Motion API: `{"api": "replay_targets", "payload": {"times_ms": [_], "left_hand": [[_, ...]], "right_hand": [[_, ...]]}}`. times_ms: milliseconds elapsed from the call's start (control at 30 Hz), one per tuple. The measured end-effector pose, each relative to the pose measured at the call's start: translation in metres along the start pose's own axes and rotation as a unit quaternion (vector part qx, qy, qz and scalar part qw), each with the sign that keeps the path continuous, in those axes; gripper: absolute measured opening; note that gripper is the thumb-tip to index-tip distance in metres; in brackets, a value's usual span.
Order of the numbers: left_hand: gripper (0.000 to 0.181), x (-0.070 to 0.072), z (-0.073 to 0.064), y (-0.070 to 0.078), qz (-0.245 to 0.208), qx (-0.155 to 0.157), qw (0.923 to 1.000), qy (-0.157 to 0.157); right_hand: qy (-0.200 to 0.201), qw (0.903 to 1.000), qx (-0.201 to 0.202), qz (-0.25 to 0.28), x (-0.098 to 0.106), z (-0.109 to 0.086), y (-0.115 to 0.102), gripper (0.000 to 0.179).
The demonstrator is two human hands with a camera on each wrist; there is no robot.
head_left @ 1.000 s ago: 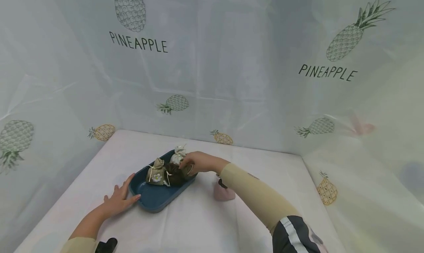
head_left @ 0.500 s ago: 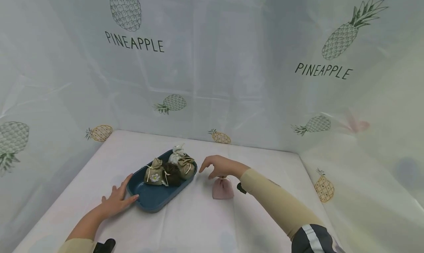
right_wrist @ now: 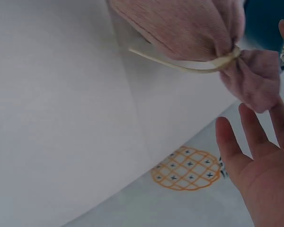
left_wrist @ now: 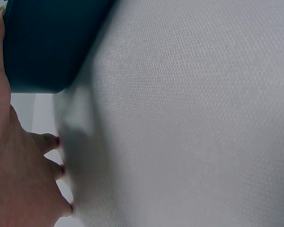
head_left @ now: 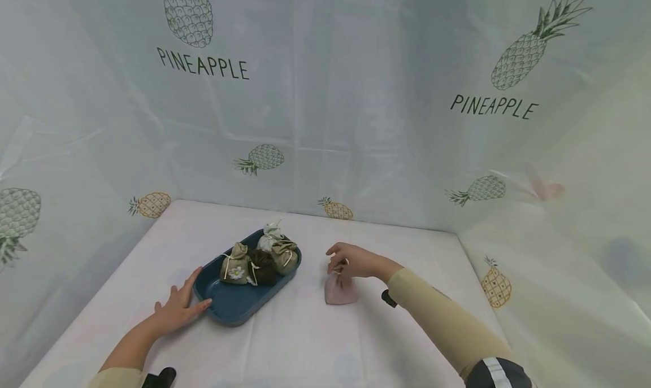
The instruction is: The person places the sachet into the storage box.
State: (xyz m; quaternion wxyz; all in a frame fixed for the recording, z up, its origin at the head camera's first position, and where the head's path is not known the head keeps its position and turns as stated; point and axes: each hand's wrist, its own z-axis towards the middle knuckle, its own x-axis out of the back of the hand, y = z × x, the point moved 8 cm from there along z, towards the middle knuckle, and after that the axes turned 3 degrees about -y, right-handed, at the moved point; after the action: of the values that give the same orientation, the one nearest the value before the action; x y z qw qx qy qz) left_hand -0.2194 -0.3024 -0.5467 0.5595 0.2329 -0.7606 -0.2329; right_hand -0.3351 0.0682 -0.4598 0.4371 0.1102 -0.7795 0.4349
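A pink drawstring pouch sits upright on the table. My right hand is at its gathered top, fingers spread and thumb apart. In the right wrist view the fingertips come right up to the neck of the pouch, below its pale cord. My left hand rests with straight, spread fingers against the near left end of a blue tray. The left wrist view shows this hand beside the tray's wall, several fingertips down on the cloth.
Inside the tray's far part lie a tan pouch with a white flower, a dark brown pouch, another tan pouch and a white pouch. The white-covered table meets a pineapple-print curtain at the back.
My right hand has left the tan pouch in the tray and moved right to the top of the pink pouch. The left hand stays against the tray.
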Motion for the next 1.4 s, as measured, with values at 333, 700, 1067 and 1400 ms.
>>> {"api": "replay_targets", "payload": {"times_ms": [333,700,1067,1400], "left_hand": [[0.095,-0.001,0.001,-0.003,-0.001,-0.002,1.0,0.002],[0.094,-0.003,0.002,-0.004,0.001,-0.014,0.9999,0.007],[0.094,-0.003,0.002,-0.004,0.001,-0.017,0.9998,0.01],[0.094,-0.003,0.003,-0.007,0.003,-0.014,0.9998,0.011]], "right_hand": [[-0.002,0.9988,-0.044,0.019,-0.012,-0.005,0.026,0.034],[-0.024,0.9971,-0.056,0.047,-0.026,-0.006,0.037,0.042],[-0.022,0.9962,-0.061,0.057,-0.03,-0.007,0.035,0.041],[-0.019,0.9962,-0.061,0.059,-0.032,-0.012,0.028,0.043]]}}
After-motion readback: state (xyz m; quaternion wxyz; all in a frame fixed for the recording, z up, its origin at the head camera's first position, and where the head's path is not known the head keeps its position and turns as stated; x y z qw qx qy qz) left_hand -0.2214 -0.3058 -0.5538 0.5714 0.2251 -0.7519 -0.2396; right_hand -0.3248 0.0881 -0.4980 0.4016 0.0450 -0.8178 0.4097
